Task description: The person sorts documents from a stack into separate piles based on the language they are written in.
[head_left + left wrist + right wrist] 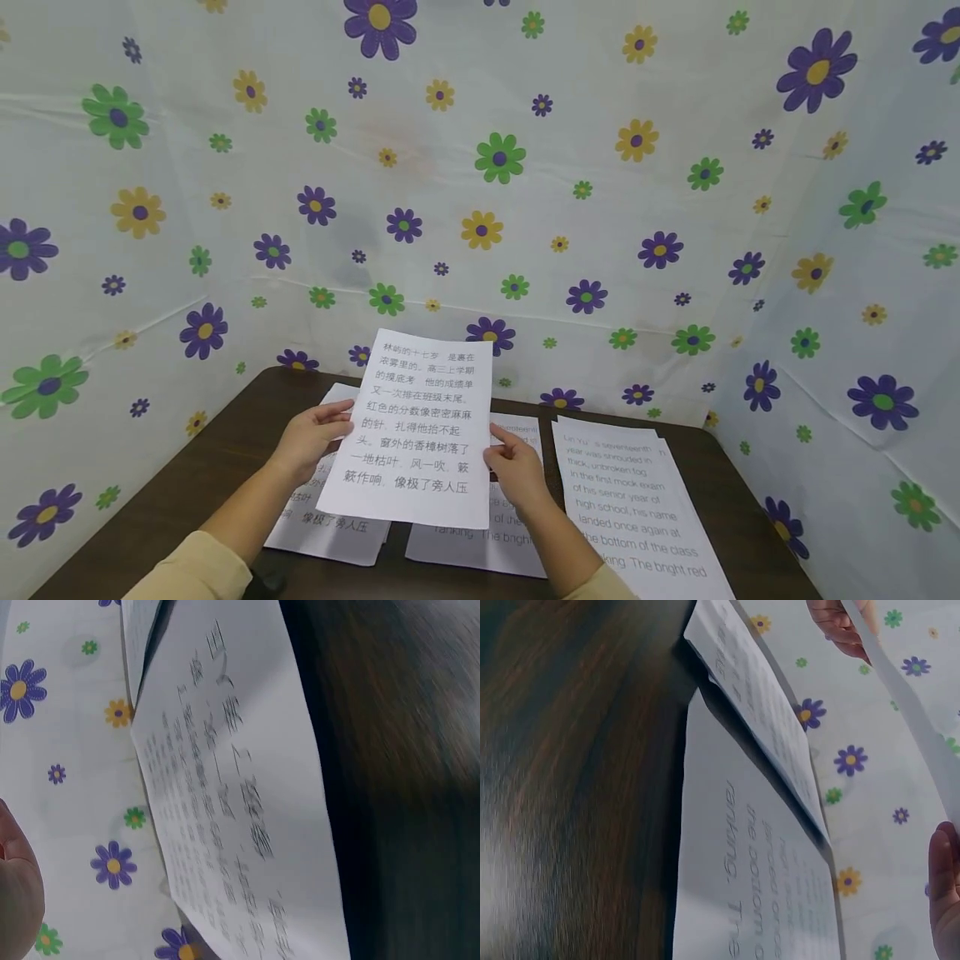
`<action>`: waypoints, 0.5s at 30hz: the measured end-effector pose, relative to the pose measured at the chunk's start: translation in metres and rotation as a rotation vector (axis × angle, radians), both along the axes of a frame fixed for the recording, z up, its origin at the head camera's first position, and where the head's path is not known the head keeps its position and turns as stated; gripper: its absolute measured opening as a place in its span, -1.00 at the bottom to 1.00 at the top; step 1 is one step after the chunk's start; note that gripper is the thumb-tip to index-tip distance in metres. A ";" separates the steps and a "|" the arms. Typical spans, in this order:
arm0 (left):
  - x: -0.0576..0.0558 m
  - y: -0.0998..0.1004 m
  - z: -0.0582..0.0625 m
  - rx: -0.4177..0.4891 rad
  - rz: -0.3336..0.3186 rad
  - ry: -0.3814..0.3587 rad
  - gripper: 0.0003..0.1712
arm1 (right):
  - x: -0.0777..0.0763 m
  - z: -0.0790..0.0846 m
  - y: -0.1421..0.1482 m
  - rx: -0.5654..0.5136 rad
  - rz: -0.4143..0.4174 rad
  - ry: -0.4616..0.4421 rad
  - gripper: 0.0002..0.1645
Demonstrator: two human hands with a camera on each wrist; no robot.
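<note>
A white sheet of paper [416, 425] printed with Chinese characters is held up over the table, facing the head camera. My left hand [309, 437] pinches its left edge, and my right hand [517, 467] pinches the right edge between thumb and fingers. In the right wrist view the raised sheet [911, 712] shows nearly edge-on. Beneath it on the left lies a stack of Chinese-printed sheets [330, 546]. English-printed sheets [480, 552] lie under its right part, partly hidden by the raised paper and my right forearm.
At the right of the dark wooden table [210, 467] lies another stack of English-printed sheets [630, 500], its pages slightly fanned. A flower-patterned white curtain [525, 217] closes off the back and both sides. Something small and dark [267, 582] sits by my left sleeve.
</note>
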State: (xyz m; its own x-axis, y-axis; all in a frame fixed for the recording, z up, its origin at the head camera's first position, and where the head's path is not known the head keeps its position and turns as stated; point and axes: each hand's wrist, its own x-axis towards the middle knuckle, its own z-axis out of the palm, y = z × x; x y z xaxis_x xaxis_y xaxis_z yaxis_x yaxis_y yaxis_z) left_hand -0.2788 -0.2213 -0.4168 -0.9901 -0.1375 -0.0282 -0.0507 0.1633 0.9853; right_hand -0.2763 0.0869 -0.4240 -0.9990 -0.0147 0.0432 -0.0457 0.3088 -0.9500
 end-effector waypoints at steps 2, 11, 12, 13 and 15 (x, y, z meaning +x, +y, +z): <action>0.002 -0.006 0.000 -0.017 0.003 -0.002 -0.41 | 0.000 -0.001 -0.006 -0.017 0.009 -0.004 -0.41; 0.006 -0.031 -0.001 -0.057 0.038 -0.021 -0.38 | -0.001 -0.002 -0.030 -0.046 0.036 -0.004 -0.43; 0.007 -0.033 -0.001 -0.057 0.042 -0.025 -0.39 | 0.000 -0.002 -0.032 -0.046 0.038 -0.004 -0.43; 0.008 -0.035 -0.002 -0.061 0.043 -0.022 -0.39 | 0.000 -0.002 -0.034 -0.047 0.041 -0.007 -0.42; 0.009 -0.039 -0.002 -0.066 0.046 -0.020 -0.38 | 0.000 -0.003 -0.039 -0.051 0.046 -0.016 -0.42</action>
State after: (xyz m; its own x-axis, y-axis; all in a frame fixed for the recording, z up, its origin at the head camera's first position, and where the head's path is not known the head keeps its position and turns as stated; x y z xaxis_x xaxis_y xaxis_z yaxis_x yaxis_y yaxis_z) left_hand -0.2699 -0.2603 -0.4190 -0.9820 -0.1849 -0.0376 -0.0795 0.2248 0.9712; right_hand -0.2768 0.0482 -0.4271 -0.9978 -0.0590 0.0287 -0.0430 0.2578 -0.9653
